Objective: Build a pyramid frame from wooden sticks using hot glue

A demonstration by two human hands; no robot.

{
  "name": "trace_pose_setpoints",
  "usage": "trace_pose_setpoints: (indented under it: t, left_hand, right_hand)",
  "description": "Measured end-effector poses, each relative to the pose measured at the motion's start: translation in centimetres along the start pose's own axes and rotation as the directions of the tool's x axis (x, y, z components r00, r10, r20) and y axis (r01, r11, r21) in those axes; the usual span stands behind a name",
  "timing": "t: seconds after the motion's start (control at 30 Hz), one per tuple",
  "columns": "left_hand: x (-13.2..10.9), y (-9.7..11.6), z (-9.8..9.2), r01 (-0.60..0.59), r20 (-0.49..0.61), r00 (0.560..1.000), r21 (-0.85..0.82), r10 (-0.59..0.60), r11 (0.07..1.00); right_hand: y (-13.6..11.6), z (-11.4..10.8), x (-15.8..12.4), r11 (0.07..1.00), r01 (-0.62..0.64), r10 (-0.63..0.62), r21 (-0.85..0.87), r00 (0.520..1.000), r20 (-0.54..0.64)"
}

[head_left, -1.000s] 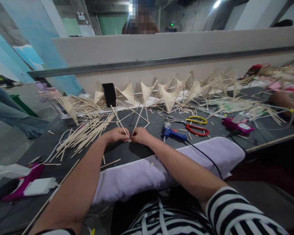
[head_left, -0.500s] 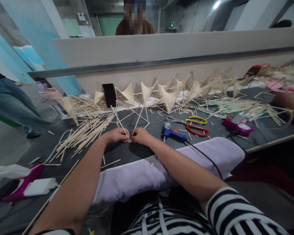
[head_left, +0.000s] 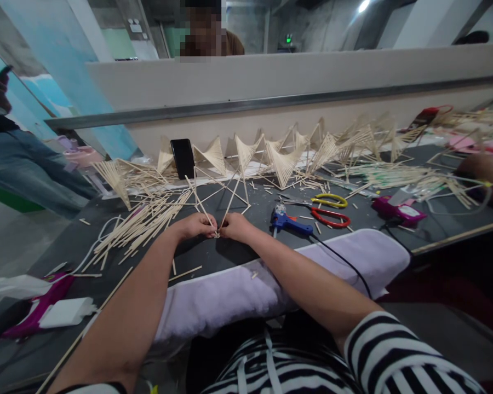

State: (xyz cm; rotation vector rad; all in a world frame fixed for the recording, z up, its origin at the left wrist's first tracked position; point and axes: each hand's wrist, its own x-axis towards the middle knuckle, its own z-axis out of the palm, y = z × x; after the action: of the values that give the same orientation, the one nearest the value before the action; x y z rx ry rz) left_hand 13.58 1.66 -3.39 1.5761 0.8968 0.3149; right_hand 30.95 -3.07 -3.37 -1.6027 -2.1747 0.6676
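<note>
Left arm: bare, slanting in over the desk's (head_left: 263,210) front edge, nearly straight at the wrist.
Left hand (head_left: 197,225): here, just inside that edge, fingers curled, thumb and fingertips pinching the stick frame (head_left: 231,200) at its near corner.
Right arm: angled in from the other side, striped sleeve (head_left: 388,350) above the elbow, forearm crossing the lilac padded cloth (head_left: 213,298) along the front edge.
Right hand (head_left: 236,227): back of the hand up, fingers bent down and closed on the same corner, tips partly hidden, the two hands almost touching!
Stick frame: near the front edge, its joined tip between the fingers, thin sticks fanning up toward the back edge.
Glue gun (head_left: 291,223): lying right of the right hand, near the front edge, scissors (head_left: 332,219) just behind it.
Loose sticks (head_left: 148,224): heaped toward the left edge, beyond the left forearm.
</note>
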Motion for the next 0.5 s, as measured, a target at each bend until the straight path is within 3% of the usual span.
trace_pose_setpoints:
  t: [0.5]
  left_hand:
    - [-0.12, 0.16, 0.14, -0.005, 0.003, 1.0, 0.027, 0.005, 1.0]
  right_hand:
    - [-0.01, 0.03, -0.01, 1.0, 0.014, -0.014, 0.002, 1.0, -0.002]
